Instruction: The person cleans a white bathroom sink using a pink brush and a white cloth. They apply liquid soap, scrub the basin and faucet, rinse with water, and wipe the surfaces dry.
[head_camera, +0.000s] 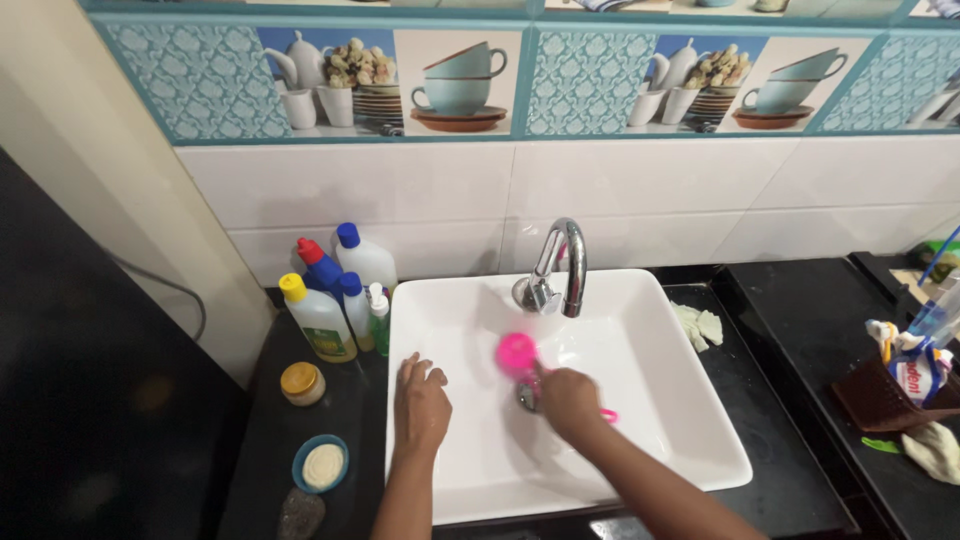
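At the frame's centre, the right hand had its fingers closed around a pink brush pressed inside the white sink, apparently for scrubbing, while the left hand, fingers spread open, braced flat on its left rim.

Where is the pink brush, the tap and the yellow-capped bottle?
pink brush (517, 352), head view, on its round blurred head.
tap (566, 262), head view, on the curved chrome spout.
yellow-capped bottle (322, 325), head view, on its pale body.
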